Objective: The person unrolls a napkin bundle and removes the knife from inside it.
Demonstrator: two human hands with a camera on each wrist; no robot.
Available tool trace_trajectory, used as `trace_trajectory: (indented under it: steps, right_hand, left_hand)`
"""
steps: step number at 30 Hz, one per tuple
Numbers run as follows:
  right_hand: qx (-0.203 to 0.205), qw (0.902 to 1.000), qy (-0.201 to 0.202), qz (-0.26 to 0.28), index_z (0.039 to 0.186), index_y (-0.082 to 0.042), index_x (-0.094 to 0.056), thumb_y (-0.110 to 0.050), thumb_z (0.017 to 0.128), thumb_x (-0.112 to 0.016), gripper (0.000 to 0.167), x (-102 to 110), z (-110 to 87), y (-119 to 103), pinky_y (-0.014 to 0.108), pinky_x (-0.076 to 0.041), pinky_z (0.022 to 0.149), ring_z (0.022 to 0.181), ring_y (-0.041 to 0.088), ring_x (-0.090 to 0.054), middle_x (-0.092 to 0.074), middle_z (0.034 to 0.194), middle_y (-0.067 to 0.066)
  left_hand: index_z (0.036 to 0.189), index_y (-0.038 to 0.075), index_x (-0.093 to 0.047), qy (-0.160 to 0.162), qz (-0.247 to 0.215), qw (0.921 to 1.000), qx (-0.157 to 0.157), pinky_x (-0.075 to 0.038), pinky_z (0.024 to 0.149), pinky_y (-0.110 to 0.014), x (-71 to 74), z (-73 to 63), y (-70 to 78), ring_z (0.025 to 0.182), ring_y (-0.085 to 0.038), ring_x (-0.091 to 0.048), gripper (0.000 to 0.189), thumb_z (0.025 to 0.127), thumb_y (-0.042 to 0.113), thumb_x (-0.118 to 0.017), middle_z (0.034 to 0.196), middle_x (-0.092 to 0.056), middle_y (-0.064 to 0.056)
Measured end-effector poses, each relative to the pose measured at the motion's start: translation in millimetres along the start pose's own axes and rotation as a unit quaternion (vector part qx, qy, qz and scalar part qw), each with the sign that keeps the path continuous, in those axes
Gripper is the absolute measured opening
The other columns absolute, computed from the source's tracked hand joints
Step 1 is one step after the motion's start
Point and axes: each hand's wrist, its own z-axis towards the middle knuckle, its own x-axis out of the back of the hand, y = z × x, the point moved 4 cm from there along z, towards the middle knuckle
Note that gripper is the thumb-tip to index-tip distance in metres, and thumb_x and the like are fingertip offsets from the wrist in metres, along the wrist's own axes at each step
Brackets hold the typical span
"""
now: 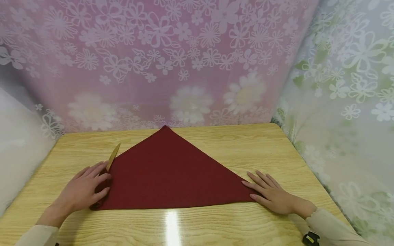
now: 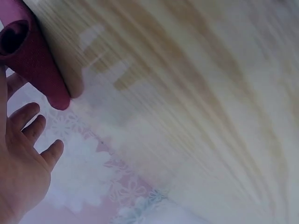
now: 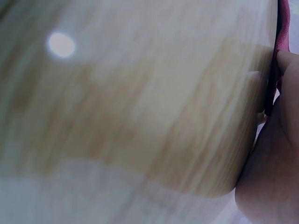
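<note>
A dark red cloth (image 1: 175, 174) lies on the table as a broad triangle, its peak toward the back edge. Its left end is curled into a small roll, whose open spiral end (image 2: 14, 39) shows in the left wrist view. My left hand (image 1: 81, 189) grips this roll with curved fingers, the thumb near the front edge. A flat, pointed golden-brown piece (image 1: 113, 157) sticks up beside those fingertips, its lower part hidden. On the cloth's right corner, my right hand (image 1: 274, 196) rests with straight, spread fingers, the thumb and index fingertips touching the fabric.
The wood-grain table (image 1: 246, 143) has rounded back corners. Flower-printed purple sheeting (image 1: 184, 61) hangs behind it, with pale floral sheeting (image 1: 354, 112) along the right side. A bright light reflection lies near the front.
</note>
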Motion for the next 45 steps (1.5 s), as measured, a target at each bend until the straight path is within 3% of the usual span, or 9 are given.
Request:
trace_trajectory:
  steps: [4,9,15,20,28,37,45]
  right_hand:
    - [0.003,1.0,0.005,-0.003,0.15,-0.022,-0.036,-0.028,0.102,-0.046,0.049,-0.5,-0.8,0.3,0.04,0.008,0.112,0.139,0.045,-0.012,-0.019,0.156,0.014]
    - [0.008,0.9999,0.007,-0.007,0.15,-0.023,-0.036,-0.028,0.103,-0.045,0.048,-1.5,-0.9,0.9,0.039,0.008,0.112,0.139,0.044,-0.012,-0.019,0.156,0.014]
    - [0.007,0.9999,0.009,-0.008,0.15,-0.023,-0.036,-0.028,0.102,-0.046,0.048,-1.5,-1.1,0.7,0.036,0.01,0.112,0.139,0.045,-0.013,-0.02,0.156,0.014]
    - [0.001,1.0,0.003,0.002,0.15,-0.023,-0.037,-0.028,0.102,-0.046,0.048,-1.9,-0.3,0.2,0.044,0.004,0.112,0.139,0.045,-0.012,-0.02,0.156,0.014]
    - [-0.003,1.0,0.0,0.007,0.15,-0.022,-0.036,-0.027,0.102,-0.047,0.049,-1.3,-0.5,-0.4,0.043,0.006,0.112,0.14,0.044,-0.011,-0.019,0.156,0.013]
    - [0.012,0.9998,0.018,0.001,0.149,-0.021,-0.038,-0.025,0.101,-0.049,0.049,0.1,-0.8,-1.5,0.031,0.013,0.111,0.139,0.045,-0.013,-0.021,0.155,0.015]
    - [-0.001,1.0,0.003,0.005,0.15,-0.022,-0.036,-0.026,0.102,-0.048,0.05,0.3,-0.4,0.1,0.045,0.005,0.112,0.139,0.045,-0.012,-0.019,0.156,0.014]
  left_hand:
    - [0.119,0.013,-0.067,0.002,0.013,0.9995,-0.03,-0.029,0.103,-0.05,-0.6,0.4,7.7,0.132,-0.031,-0.036,0.039,0.083,0.027,-0.071,0.138,-0.049,-0.014]
    - [0.125,0.012,-0.066,0.005,0.019,0.9991,-0.038,-0.027,0.105,-0.044,-2.0,-6.0,12.0,0.128,-0.03,-0.041,0.045,0.082,0.025,-0.072,0.131,-0.058,-0.007]
    - [0.126,0.012,-0.065,-0.007,0.014,0.9995,-0.029,-0.026,0.106,-0.043,-1.6,-9.3,11.0,0.127,-0.03,-0.043,0.046,0.084,0.029,-0.071,0.131,-0.058,-0.006]
    - [0.122,0.009,-0.067,-0.005,0.019,0.9994,-0.029,-0.027,0.105,-0.042,0.6,-10.3,10.0,0.124,-0.031,-0.045,0.044,0.082,0.029,-0.071,0.126,-0.061,-0.007]
    - [0.116,0.008,-0.07,0.009,0.027,0.9989,-0.038,-0.011,0.113,-0.029,0.4,-14.4,4.6,0.121,-0.031,-0.047,0.041,0.08,0.027,-0.072,0.124,-0.062,-0.007]
    - [0.111,0.007,-0.072,0.022,0.021,0.9991,-0.029,-0.02,0.109,-0.033,7.1,-18.2,-2.1,0.12,-0.031,-0.048,0.035,0.079,0.02,-0.068,0.122,-0.064,-0.007]
    - [0.114,0.01,-0.071,0.009,0.016,0.9998,-0.009,-0.012,0.112,-0.028,8.4,-23.0,-8.2,0.123,-0.03,-0.045,0.033,0.083,0.023,-0.067,0.126,-0.062,-0.007]
